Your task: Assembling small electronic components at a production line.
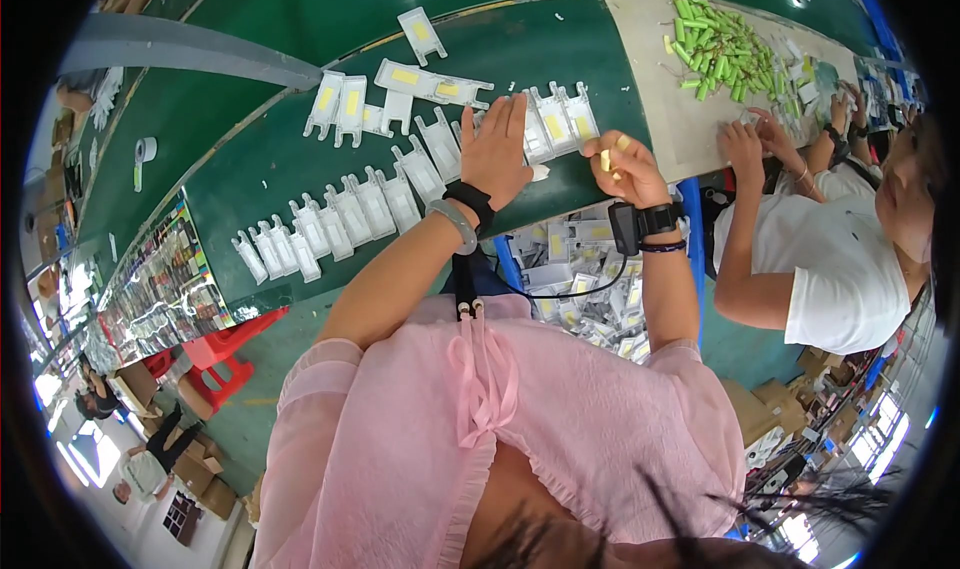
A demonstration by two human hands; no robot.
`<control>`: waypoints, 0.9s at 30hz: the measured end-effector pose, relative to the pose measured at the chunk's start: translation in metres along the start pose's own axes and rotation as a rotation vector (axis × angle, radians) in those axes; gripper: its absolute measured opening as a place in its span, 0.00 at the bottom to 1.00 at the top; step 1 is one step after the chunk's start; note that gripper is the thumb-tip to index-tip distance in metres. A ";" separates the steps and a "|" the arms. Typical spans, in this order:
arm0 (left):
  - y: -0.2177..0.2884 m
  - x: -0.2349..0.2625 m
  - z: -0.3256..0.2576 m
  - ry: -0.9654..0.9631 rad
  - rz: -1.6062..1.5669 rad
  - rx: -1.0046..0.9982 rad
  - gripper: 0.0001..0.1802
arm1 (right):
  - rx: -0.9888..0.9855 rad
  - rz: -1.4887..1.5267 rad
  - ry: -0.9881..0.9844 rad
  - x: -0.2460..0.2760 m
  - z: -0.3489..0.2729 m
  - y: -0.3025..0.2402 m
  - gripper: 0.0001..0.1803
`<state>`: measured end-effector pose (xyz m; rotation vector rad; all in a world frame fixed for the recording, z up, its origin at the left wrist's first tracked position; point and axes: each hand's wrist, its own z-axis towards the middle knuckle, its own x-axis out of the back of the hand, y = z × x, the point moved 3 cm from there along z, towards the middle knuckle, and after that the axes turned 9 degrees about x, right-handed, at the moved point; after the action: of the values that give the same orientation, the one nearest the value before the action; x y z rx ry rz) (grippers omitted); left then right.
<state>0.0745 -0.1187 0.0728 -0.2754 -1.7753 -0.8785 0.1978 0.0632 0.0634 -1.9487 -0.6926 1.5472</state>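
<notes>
My left hand (497, 154) lies with its fingers stretched out over a row of clear-and-white plastic casings on the green table. Beside it, two casings (556, 125) show yellow rectangles inside. My right hand (630, 177) is closed, with small pale yellow pieces (606, 159) between its fingers, just right of the row's end. Leftward from my left hand runs a slanting line of white casings (345, 216) without yellow showing. Behind it sit more casings with yellow rectangles (349, 105). A small white scrap (540, 172) is next to my left hand.
Below the table edge, a blue-edged bin (580, 269) holds many casings. At right, green cylindrical cells with wires (715, 49) are heaped on a beige board (640, 69), where a co-worker's hands (745, 149) work. A grey metal bar (190, 47) crosses the upper left; a red stool (225, 364) stands below.
</notes>
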 end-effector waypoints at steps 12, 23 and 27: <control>0.018 -0.018 0.028 0.002 0.048 -0.034 0.57 | -0.055 -0.579 0.187 0.009 0.065 -0.013 0.11; 0.017 -0.018 0.028 0.031 0.042 -0.058 0.56 | 0.272 -1.720 -0.096 -0.007 0.088 0.004 0.05; 0.019 -0.017 0.027 -0.003 0.038 -0.046 0.56 | 0.289 -1.804 -0.138 -0.006 0.088 0.009 0.06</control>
<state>0.0729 -0.0835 0.0625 -0.3394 -1.7483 -0.8924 0.1107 0.0614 0.0448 -0.3827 -1.4921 0.4706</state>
